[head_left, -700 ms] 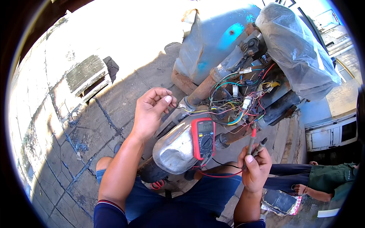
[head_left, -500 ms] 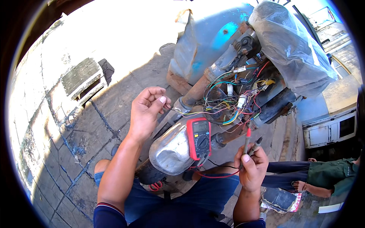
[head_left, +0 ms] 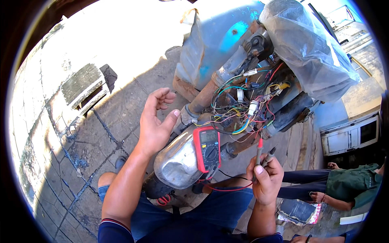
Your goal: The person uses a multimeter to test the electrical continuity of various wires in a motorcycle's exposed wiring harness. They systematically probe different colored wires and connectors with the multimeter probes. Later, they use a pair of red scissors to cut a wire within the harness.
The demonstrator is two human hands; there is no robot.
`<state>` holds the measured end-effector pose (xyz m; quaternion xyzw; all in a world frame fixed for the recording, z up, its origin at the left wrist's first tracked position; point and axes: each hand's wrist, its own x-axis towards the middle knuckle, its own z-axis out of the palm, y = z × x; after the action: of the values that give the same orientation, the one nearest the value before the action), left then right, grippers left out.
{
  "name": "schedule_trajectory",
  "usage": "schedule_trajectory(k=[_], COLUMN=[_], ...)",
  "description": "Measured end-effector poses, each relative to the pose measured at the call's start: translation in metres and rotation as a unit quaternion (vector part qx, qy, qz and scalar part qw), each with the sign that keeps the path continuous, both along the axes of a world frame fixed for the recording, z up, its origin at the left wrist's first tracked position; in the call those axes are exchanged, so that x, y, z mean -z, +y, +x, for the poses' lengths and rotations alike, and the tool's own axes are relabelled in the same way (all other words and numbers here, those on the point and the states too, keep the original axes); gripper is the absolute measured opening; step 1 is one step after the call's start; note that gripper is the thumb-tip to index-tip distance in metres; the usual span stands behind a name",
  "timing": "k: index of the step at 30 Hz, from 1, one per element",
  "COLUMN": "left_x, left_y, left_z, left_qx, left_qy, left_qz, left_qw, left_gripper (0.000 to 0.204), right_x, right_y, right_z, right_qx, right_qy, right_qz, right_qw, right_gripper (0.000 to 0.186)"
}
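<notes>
My left hand (head_left: pixel 156 121) is open, thumb and fingers apart, just left of a thin wire end by a rusty tube. My right hand (head_left: pixel 265 184) grips two multimeter test probes side by side: a red-tipped probe (head_left: pixel 259 150) and a black-tipped probe (head_left: pixel 269 155). The red probe's tip points at the tangle of coloured wires (head_left: pixel 243 115) with white connectors; whether it touches a wire I cannot tell. Between my hands, a red and grey multimeter (head_left: pixel 209 150) rests against a dented silver metal part (head_left: pixel 176 167). Red and black leads run from it to my right hand.
Beyond the wires stand a blue-painted panel (head_left: pixel 216 44) and a plastic-wrapped bulky part (head_left: pixel 308 48). Red-handled tool (head_left: pixel 163 200) lies low by my leg. A worn wooden block (head_left: pixel 83 87) sits on the paving. Another person (head_left: pixel 350 182) is at right; another hand (head_left: pixel 300 239) shows at the lower edge.
My left hand has let go of the thin wire and its fingers have spread. The right hand keeps hold of both probes. Another person's hand has come in at the lower right.
</notes>
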<state>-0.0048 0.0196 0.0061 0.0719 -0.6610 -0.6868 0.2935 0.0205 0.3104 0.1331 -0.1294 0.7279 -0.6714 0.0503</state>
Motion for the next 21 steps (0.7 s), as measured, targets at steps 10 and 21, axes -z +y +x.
schedule_trajectory(k=[10, 21], left_x=[-0.013, -0.026], left_y=[0.004, 0.013], left_z=[0.007, 0.017], left_qx=[-0.048, 0.042], left_qy=[0.094, 0.111], left_qz=[-0.128, -0.131], left_qw=[0.986, 0.984], left_gripper=[0.051, 0.037], right_x=[0.002, 0.001], right_y=[0.003, 0.012], right_z=[-0.004, -0.002], right_qx=[0.012, 0.006], right_qy=[-0.017, -0.036], right_qz=[0.002, -0.022], right_qw=[1.0, 0.999], right_gripper=[0.023, 0.021])
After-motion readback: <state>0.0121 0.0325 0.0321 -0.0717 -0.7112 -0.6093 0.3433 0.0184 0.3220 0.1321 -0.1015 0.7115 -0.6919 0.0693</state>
